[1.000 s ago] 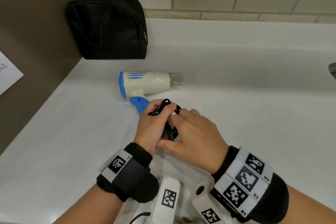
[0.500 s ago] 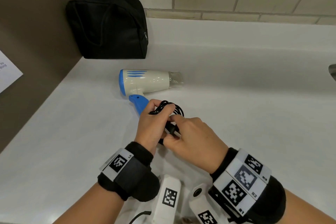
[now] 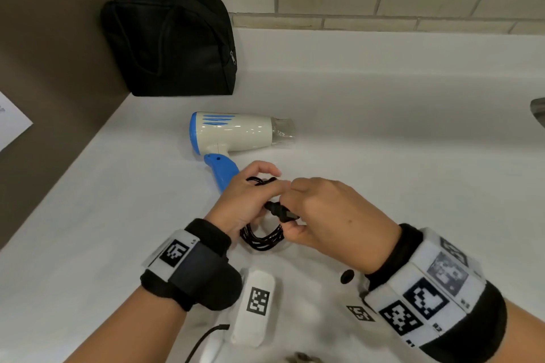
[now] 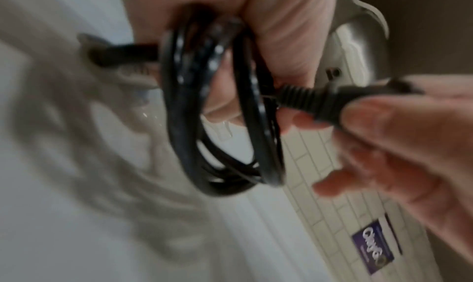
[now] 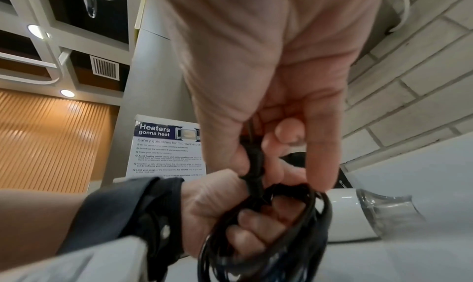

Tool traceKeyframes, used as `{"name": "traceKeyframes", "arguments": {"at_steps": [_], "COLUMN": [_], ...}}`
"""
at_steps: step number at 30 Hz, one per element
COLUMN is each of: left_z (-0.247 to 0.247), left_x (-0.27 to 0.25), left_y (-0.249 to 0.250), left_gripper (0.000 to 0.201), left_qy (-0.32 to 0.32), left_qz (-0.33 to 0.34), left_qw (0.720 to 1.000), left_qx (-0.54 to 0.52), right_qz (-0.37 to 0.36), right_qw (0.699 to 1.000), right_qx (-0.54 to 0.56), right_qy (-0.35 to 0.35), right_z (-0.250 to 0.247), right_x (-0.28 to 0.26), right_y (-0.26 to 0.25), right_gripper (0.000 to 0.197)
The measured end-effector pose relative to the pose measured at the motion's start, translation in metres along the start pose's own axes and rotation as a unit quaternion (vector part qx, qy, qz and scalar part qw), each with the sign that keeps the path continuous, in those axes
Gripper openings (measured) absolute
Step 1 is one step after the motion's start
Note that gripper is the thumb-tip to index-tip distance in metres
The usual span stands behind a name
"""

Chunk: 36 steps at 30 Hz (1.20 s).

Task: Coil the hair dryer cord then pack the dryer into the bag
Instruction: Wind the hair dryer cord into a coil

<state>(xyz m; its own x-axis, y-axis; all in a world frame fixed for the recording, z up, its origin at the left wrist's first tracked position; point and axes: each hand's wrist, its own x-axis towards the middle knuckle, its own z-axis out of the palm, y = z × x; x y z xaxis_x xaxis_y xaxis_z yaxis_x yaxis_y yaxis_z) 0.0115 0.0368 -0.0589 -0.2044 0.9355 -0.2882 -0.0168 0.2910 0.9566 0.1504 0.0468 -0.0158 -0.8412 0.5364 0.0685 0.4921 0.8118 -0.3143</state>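
Black coiled cord hangs from the left hand, fingers curled through its loops; the right hand pinches the plug; beyond, the hair dryer lies on the white counter, nozzle pointing right, long axis left-right; bare counter spreads right; the black bag stands upright in the far-left corner.

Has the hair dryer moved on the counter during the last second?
No. The hair dryer lies in the same spot below the black bag, nozzle pointing right.
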Motion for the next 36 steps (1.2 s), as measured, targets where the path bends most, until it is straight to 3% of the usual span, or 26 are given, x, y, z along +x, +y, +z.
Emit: {"name": "traceKeyframes", "arguments": {"at_steps": [2, 4, 9, 15, 20, 23, 27, 31, 33, 34, 36], "left_z": [0.003, 0.002, -0.003, 0.001, 0.002, 0.004, 0.013, 0.013, 0.012, 0.012, 0.014], "left_x": [-0.001, -0.002, -0.006, -0.009, -0.015, -0.016, -0.018, -0.020, -0.018, -0.016, -0.011], "left_y": [-0.001, -0.002, -0.003, -0.002, 0.002, 0.000, 0.002, 0.004, 0.002, 0.001, -0.002], "left_gripper": [0.015, 0.017, 0.024, 0.019, 0.007, 0.010, 0.031, 0.030, 0.018, 0.011, 0.015], "left_qy": [-0.016, -0.027, -0.055, -0.027, -0.036, -0.081, -0.149, -0.139, -0.131, -0.128, -0.117], "left_qz": [0.026, 0.019, 0.022, 0.075, 0.115, 0.110, 0.090, 0.099, 0.120, 0.129, 0.153], "left_qw": [0.999, 0.999, 0.998, 0.996, 0.991, 0.984, 0.971, 0.974, 0.969, 0.965, 0.953], "left_qx": [0.039, 0.032, -0.018, 0.029, 0.054, 0.117, 0.166, 0.150, 0.171, 0.191, 0.233], "right_qz": [-0.011, -0.015, -0.033, -0.037, -0.006, 0.044, 0.074, 0.127, 0.148, 0.152, 0.148], "right_qw": [1.000, 0.999, 0.998, 0.997, 0.991, 0.965, 0.911, 0.862, 0.839, 0.834, 0.831], "right_qx": [0.026, 0.046, 0.046, 0.070, 0.133, 0.253, 0.397, 0.476, 0.506, 0.514, 0.520], "right_qy": [-0.007, -0.008, -0.022, -0.021, 0.018, 0.046, 0.081, 0.118, 0.133, 0.133, 0.130], "right_z": [-0.006, -0.014, -0.030, -0.034, -0.046, -0.056, -0.057, -0.044, -0.037, -0.034, -0.030], "right_x": [0.001, 0.000, -0.003, -0.011, -0.011, -0.008, 0.006, 0.021, 0.024, 0.024, 0.025], "right_y": [0.006, 0.012, 0.019, 0.027, 0.038, 0.049, 0.052, 0.060, 0.064, 0.065, 0.064], "right_gripper": [0.032, 0.038, 0.019, 0.038, 0.024, 0.017, 0.009, 0.010, 0.013, 0.016, 0.018]}}
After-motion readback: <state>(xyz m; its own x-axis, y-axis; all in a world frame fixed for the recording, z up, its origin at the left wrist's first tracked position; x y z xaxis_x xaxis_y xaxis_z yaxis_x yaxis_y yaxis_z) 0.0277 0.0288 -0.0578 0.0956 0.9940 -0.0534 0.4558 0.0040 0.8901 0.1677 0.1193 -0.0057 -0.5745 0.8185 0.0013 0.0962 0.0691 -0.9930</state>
